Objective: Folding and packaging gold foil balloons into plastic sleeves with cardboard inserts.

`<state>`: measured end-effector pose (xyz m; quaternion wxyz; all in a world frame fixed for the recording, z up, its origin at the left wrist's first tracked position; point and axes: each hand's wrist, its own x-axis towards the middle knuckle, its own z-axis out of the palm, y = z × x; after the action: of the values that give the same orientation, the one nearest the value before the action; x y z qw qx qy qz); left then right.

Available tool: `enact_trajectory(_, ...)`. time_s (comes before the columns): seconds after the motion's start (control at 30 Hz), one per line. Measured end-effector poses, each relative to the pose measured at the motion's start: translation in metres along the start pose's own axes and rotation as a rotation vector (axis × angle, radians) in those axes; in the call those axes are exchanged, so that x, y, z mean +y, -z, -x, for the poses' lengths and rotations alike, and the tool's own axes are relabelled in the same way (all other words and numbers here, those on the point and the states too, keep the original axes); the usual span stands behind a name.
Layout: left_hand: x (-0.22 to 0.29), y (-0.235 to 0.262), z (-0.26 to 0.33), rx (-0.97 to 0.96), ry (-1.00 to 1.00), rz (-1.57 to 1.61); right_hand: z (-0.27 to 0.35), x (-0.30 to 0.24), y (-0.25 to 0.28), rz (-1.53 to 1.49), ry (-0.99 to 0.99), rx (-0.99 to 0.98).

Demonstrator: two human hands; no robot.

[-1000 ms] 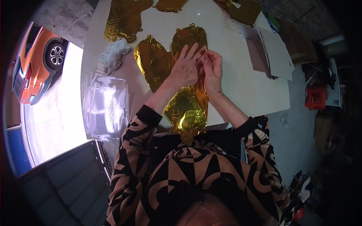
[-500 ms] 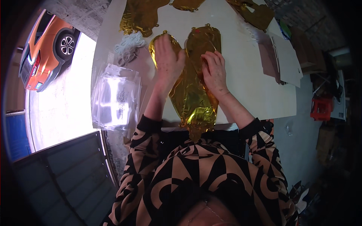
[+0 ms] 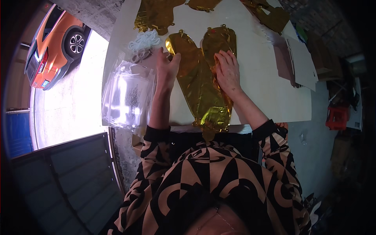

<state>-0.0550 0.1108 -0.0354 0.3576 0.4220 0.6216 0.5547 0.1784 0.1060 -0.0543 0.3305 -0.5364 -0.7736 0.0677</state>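
gold foil (image 3: 200, 80) lies on a white table (image 3: 268, 94), orange car (image 3: 58, 49) far left.

The foil (image 3: 201, 90) is gold, the string (image 3: 143, 41) white and grey, the bags (image 3: 127, 94) clear, the desk (image 3: 270, 96) off-white. Sleeves (image 3: 277, 152) carry black and tan geometric shapes, cuffs (image 3: 158, 134) plain black. The car (image 3: 58, 41) is orange.

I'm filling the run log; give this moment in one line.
Left hand: open, left side of gold foil | Right hand: over foil's right side | String bundle: beyond plastic bags

Downward fisheye view, head height
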Motion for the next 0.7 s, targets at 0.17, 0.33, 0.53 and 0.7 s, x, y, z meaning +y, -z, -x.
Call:
enact_trajectory(0.17, 0.013, 0.009, 0.016, -0.153, 0.164, 0.016, 0.007, 0.0, 0.0, 0.013, -0.004, -0.003)
enact_trajectory(0.33, 0.005, 0.017, 0.028, -0.173, -0.085, -0.461, 0.012, -0.004, -0.003, 0.015, 0.002, -0.012)
enact_trajectory(0.53, 0.013, 0.016, 0.019, -0.336, -0.012, -0.696, 0.011, 0.004, 0.0, 0.038, 0.01, 0.001)
enact_trajectory(0.7, 0.016, 0.013, 0.001, -0.303, -0.014, -0.569, 0.009, 0.008, 0.0, 0.032, 0.025, 0.004)
